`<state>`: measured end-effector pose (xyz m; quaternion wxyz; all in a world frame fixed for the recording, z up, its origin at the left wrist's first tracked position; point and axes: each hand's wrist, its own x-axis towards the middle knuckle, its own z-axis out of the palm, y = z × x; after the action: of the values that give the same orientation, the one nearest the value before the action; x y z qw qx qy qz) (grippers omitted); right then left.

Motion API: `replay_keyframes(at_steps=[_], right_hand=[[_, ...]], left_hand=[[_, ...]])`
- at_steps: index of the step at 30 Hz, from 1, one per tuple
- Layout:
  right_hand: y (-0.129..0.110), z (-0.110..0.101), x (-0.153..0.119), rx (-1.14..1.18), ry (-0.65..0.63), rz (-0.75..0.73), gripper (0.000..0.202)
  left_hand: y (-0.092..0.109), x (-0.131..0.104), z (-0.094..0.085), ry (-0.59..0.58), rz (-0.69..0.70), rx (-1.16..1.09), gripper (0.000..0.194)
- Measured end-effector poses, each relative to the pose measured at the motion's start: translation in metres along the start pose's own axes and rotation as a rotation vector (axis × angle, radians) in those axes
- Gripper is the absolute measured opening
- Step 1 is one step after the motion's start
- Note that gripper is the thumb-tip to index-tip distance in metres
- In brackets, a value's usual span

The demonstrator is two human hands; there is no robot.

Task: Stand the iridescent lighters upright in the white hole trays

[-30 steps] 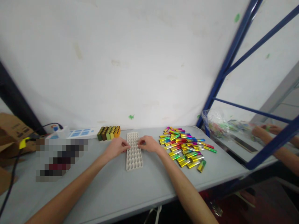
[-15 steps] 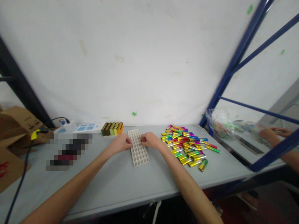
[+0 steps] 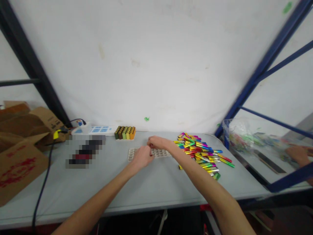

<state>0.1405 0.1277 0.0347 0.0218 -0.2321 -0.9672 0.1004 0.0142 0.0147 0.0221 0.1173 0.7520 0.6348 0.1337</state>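
Note:
A pale white tray (image 3: 132,153) with rows of small round pockets lies crosswise on the grey table, its middle covered by my hands. My left hand (image 3: 143,156) is closed at the tray's near edge, fingers curled and partly hidden. On the far edge my right hand (image 3: 157,143) is closed too, fingertips bent down close to the left hand's. Right of the tray is a loose pile of shiny, multicoloured metallic tubes (image 3: 202,153), partly behind my right forearm. Behind and left, a block of upright dark green, brown, yellow and orange pieces (image 3: 125,133) stands on a pale base.
A power strip (image 3: 99,129) lies along the wall, with a blurred dark patch (image 3: 85,151) before it. Cardboard boxes (image 3: 22,156) and a black cable (image 3: 44,182) occupy the left. Beyond the blue frame (image 3: 244,88) are a clear plastic bag (image 3: 238,133) and another person's hand (image 3: 297,155).
The tray has turned from lengthwise to crosswise. My left hand has moved right and nearer to me, ending close beside my right hand. The view has shifted slightly left.

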Motion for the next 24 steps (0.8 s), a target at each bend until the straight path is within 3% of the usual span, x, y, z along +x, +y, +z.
replay_keyframes(at_steps=[4,6,9,11,14,17,21,24], right_hand=[[0.000,-0.001,-0.005,0.007,0.022,-0.059,0.023],[0.000,-0.003,-0.011,0.053,0.063,-0.079,0.025],[-0.002,-0.005,-0.032,0.211,0.225,-0.059,0.029],[-0.005,-0.004,-0.052,0.307,0.325,-0.002,0.036],[-0.008,0.004,-0.080,0.347,0.314,0.053,0.068],[-0.008,0.020,-0.091,0.322,0.265,0.098,0.083],[-0.004,0.039,-0.081,0.254,0.295,0.128,0.062],[-0.003,0.043,-0.071,0.205,0.325,0.132,0.059]], left_hand=[[-0.005,-0.009,-0.008,-0.006,0.050,-0.019,0.027],[-0.020,-0.014,-0.017,0.051,0.121,-0.068,0.028],[-0.053,-0.018,-0.028,0.158,0.292,-0.104,0.031],[-0.077,-0.019,-0.029,0.195,0.339,-0.070,0.047],[-0.102,-0.019,-0.019,0.166,0.340,-0.023,0.077],[-0.108,-0.018,-0.002,0.128,0.379,-0.035,0.089],[-0.103,-0.010,0.011,0.100,0.425,-0.065,0.071],[-0.100,0.001,0.011,0.081,0.442,-0.092,0.064]])
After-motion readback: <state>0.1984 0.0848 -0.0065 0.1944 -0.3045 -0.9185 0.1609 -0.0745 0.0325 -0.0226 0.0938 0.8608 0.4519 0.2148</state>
